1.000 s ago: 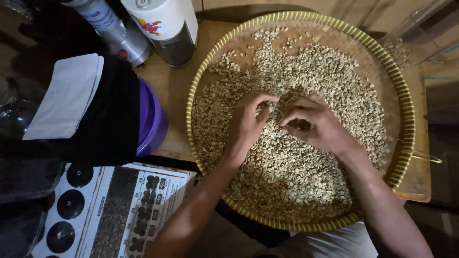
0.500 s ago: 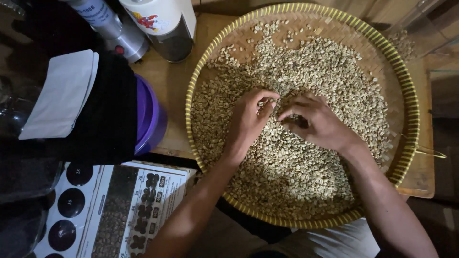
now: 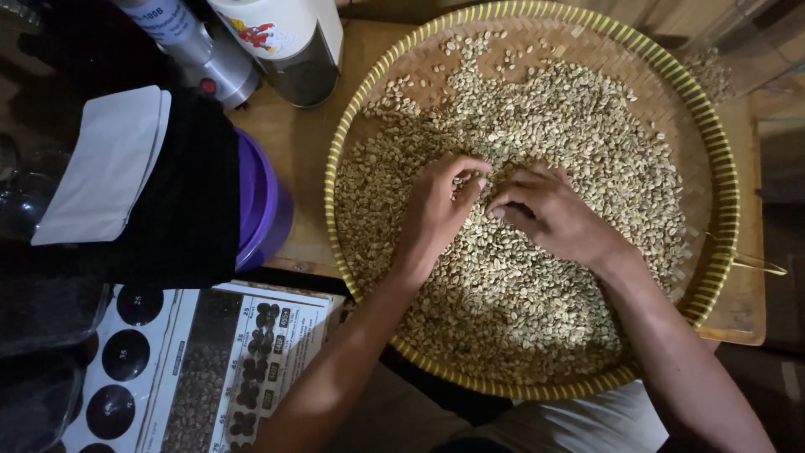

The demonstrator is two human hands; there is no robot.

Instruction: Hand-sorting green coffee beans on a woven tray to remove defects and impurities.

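Note:
A round woven tray [image 3: 721, 168] with a yellow rim holds a wide layer of pale green beans [image 3: 570, 126]. Both of my hands rest palm down on the beans near the tray's middle. My left hand [image 3: 436, 210] has its fingers curled into the beans, fingertips pointing right. My right hand [image 3: 553, 214] lies beside it, fingers bent and pinched toward the left hand's fingertips. The two sets of fingertips nearly meet over the beans. Whether a bean is pinched between the fingers is too small to tell.
A purple tub [image 3: 260, 201] under a black cloth with a white bag [image 3: 105, 164] stands left of the tray. Two cylindrical containers [image 3: 285, 42] stand at the back. A printed chart with bean pictures [image 3: 210, 369] lies at the lower left. The wooden table's edge [image 3: 742, 310] shows right.
Both hands stay in the same spot on the beans; the fingers have shifted slightly, with the right hand's fingers drawn closer to the left hand's.

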